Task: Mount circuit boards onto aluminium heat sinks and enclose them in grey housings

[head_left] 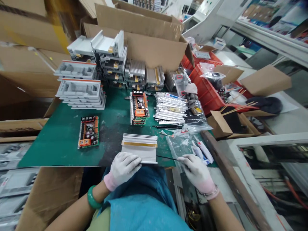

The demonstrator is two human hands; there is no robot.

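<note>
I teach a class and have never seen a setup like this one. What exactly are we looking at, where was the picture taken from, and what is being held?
There is no machine here, only a person's own two hands in white gloves with pink cuffs. The one picture comes from a camera worn on the person's head, looking forward and down. The left hand rests against a stack of pale metal plates with a gold strip across it. The right hand holds a thin black stick pointing towards that stack. On the green work mat lie circuit boards, a bundle of white strips and a clear plastic bag. Beyond them stand stacked grey housings and a red plastic crate.
</note>
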